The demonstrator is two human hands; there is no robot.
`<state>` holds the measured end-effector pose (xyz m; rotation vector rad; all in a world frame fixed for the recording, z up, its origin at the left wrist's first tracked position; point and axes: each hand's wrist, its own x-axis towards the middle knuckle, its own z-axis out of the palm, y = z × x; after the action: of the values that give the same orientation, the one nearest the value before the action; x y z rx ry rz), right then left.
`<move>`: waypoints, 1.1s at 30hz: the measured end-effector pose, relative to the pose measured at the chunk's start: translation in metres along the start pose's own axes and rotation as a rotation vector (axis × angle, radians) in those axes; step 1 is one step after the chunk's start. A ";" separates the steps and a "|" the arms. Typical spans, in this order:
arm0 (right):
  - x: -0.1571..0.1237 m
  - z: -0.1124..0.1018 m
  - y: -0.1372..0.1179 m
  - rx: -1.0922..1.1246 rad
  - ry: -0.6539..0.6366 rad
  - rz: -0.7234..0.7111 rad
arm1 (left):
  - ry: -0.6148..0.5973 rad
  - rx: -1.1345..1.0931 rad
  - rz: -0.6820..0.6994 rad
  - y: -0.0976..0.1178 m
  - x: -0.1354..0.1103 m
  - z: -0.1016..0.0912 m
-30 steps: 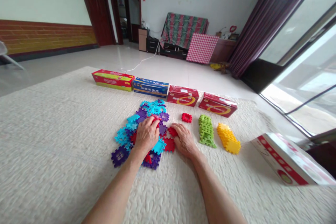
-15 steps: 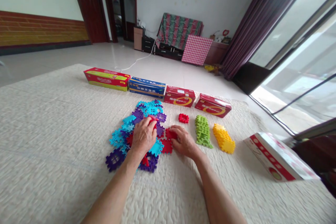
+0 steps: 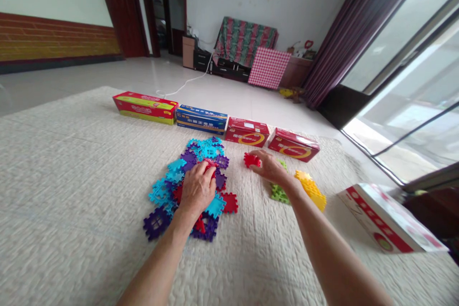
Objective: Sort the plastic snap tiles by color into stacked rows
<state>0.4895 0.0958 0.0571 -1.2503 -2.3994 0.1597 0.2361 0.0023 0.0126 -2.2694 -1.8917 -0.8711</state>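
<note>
On mixed tile pile (image 3: 175,177), left hand (image 3: 199,186): resting with fingers bent, close together; cannot tell whether gripping.
Right hand (image 3: 270,166): apparently pinching red interlocking tile (image 3: 250,160) between thumb and forefinger.
Red interlocking tile: between pile and green tile stack (image 3: 279,193).
Red sorting: judged in hand; next calls for level placement, clean release.

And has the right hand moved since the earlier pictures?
Yes: the right hand has moved forward and rightward, away from the mixed pile, closer to the rightmost dark red box.
</note>
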 end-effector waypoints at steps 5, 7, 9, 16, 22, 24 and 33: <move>0.000 0.008 0.019 -0.155 -0.091 0.114 | 0.010 -0.020 -0.005 -0.002 0.000 0.002; -0.001 0.010 0.019 -0.197 -0.098 0.125 | 0.014 -0.028 -0.006 -0.002 0.000 0.002; -0.001 0.010 0.017 -0.231 -0.105 0.130 | 0.016 -0.031 -0.003 -0.003 0.000 0.003; 0.012 0.008 0.010 -0.335 -0.281 0.167 | 0.029 -0.022 0.002 -0.004 0.000 0.005; 0.020 0.010 0.020 -0.354 -0.357 0.131 | 0.052 -0.041 0.008 -0.004 0.002 0.005; 0.022 0.010 0.023 -0.358 -0.362 0.152 | 0.077 -0.073 0.003 -0.005 0.002 0.006; -0.026 0.003 -0.053 0.070 -0.226 -0.094 | 0.059 -0.092 -0.006 -0.005 0.003 0.004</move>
<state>0.4607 0.0439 0.0616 -1.1379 -2.6129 0.3717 0.2329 0.0080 0.0094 -2.2627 -1.8715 -1.0354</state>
